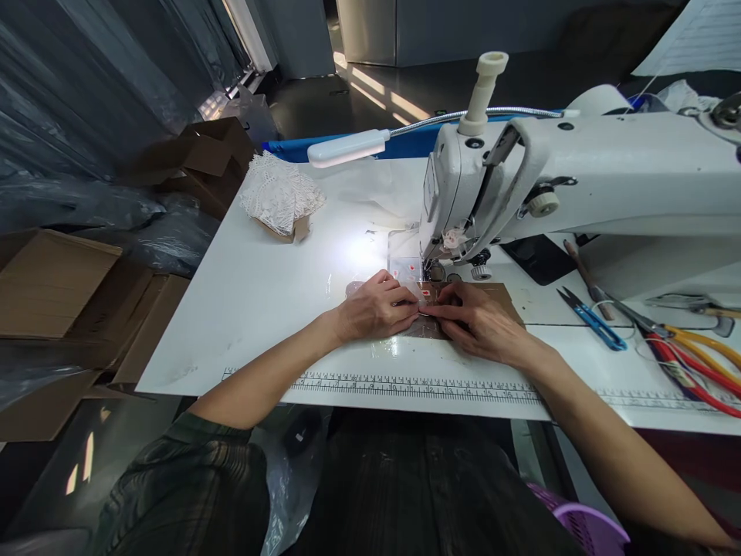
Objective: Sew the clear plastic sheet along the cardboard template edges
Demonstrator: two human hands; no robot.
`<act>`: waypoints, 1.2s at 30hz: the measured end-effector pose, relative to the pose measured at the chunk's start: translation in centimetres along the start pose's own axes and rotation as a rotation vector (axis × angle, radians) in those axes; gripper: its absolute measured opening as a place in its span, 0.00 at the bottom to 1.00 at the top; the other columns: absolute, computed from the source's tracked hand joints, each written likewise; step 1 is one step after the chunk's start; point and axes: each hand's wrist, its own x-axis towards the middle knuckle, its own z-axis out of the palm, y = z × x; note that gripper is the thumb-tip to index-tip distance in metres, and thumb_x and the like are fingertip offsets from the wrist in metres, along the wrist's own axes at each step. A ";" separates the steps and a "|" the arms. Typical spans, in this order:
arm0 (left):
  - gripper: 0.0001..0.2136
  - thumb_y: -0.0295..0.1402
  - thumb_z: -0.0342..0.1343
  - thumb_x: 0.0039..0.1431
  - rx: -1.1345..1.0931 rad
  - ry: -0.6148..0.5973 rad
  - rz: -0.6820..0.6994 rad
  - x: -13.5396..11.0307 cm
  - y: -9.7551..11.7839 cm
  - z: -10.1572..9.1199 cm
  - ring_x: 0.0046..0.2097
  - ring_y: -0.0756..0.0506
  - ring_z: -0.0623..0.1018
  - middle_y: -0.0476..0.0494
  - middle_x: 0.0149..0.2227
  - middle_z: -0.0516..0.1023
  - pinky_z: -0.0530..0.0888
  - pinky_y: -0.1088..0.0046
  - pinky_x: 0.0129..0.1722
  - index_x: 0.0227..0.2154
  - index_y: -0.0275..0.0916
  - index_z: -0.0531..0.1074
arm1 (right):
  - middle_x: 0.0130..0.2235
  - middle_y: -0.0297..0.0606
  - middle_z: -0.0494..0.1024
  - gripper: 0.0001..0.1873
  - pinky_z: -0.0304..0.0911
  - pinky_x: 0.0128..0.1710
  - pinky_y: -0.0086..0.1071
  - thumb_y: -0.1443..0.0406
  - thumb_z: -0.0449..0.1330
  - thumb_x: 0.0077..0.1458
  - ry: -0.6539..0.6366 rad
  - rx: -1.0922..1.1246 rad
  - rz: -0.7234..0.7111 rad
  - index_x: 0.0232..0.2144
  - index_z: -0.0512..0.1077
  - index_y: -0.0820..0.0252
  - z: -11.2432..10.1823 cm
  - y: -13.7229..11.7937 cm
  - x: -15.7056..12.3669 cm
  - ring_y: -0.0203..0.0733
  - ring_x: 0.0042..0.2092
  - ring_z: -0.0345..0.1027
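My left hand (376, 309) and my right hand (478, 320) meet fingertip to fingertip on the white table, just in front of the needle of a white sewing machine (579, 174). Both pinch a small clear plastic piece with red marks (414, 297) that lies on a brown cardboard sheet (505, 295). The fingers of both hands are closed on that piece. The needle area (434, 270) sits right behind my fingertips.
A gooseneck lamp (347, 147) lights the table. A pile of white lace (281, 197) lies at the back left. Blue thread snips (593, 320) and red and yellow-handled scissors (695, 359) lie right. A ruler strip (417, 384) edges the table. Cardboard boxes (58, 286) stand left.
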 end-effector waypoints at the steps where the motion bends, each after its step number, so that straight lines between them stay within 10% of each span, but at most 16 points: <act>1: 0.07 0.33 0.55 0.64 -0.018 -0.003 -0.010 0.0 0.1 -0.1 0.35 0.49 0.75 0.48 0.39 0.81 0.66 0.67 0.37 0.33 0.41 0.77 | 0.46 0.46 0.70 0.19 0.68 0.49 0.45 0.66 0.53 0.61 -0.004 -0.013 -0.001 0.51 0.76 0.52 0.1 0.0 0.0 0.47 0.47 0.67; 12: 0.08 0.30 0.53 0.64 0.069 0.133 -0.228 0.3 -0.6 -0.5 0.32 0.49 0.72 0.45 0.36 0.80 0.64 0.68 0.32 0.30 0.37 0.74 | 0.45 0.46 0.71 0.18 0.69 0.47 0.44 0.68 0.54 0.59 0.050 -0.071 -0.005 0.48 0.78 0.51 0.7 0.1 -0.1 0.47 0.46 0.68; 36: 0.17 0.39 0.46 0.67 0.113 -0.181 -0.225 0.9 -0.5 0.1 0.43 0.40 0.71 0.38 0.54 0.73 0.64 0.59 0.41 0.50 0.37 0.72 | 0.44 0.48 0.71 0.18 0.69 0.43 0.44 0.68 0.52 0.61 0.070 -0.185 -0.040 0.50 0.75 0.54 0.8 0.1 0.2 0.49 0.44 0.67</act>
